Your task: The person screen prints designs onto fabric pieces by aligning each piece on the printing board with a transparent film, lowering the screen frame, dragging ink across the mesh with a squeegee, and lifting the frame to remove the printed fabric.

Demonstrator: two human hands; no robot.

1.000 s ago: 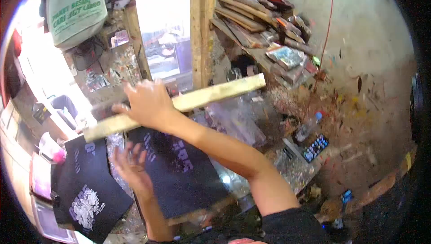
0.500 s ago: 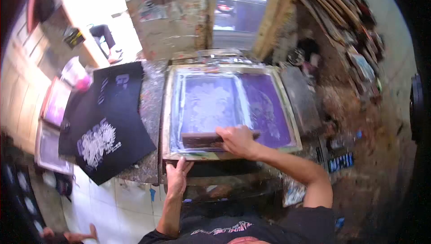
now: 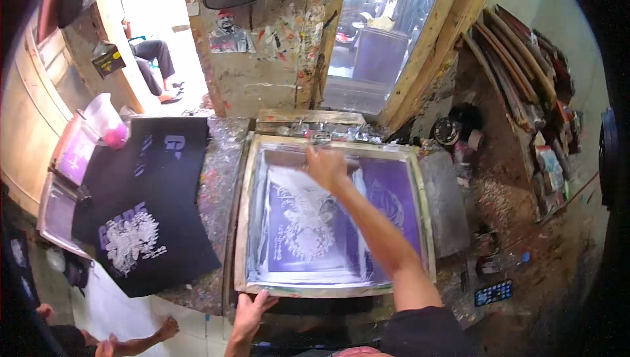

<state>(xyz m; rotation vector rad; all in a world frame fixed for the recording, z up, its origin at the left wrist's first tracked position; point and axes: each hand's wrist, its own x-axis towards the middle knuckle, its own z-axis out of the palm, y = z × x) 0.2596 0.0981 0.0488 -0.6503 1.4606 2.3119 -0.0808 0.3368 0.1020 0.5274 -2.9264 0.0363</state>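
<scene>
A wooden-framed printing screen (image 3: 425,226) lies on the bench in front of me, with white ink smeared across its purple mesh and a floral design showing. Near the far edge of the mesh, my right hand (image 3: 327,168) is closed around a squeegee (image 3: 287,159), which is partly hidden by the hand. My left hand (image 3: 249,314) grips the front left edge of the screen's frame. To the left lies a black fabric piece (image 3: 177,193) bearing a white floral print (image 3: 134,242) and purple lettering.
A phone (image 3: 493,293) rests at right. Stacked frames (image 3: 515,62) lean on the right wall. A translucent tub (image 3: 105,117) with pink contents stands behind the fabric. Someone sits in the doorway (image 3: 154,62); another person's limbs (image 3: 141,344) show at lower left.
My right hand has pushed the squeegee from the near side of the mesh to the far side, and the design shows more sharply. My left hand stays at the frame's front edge.
</scene>
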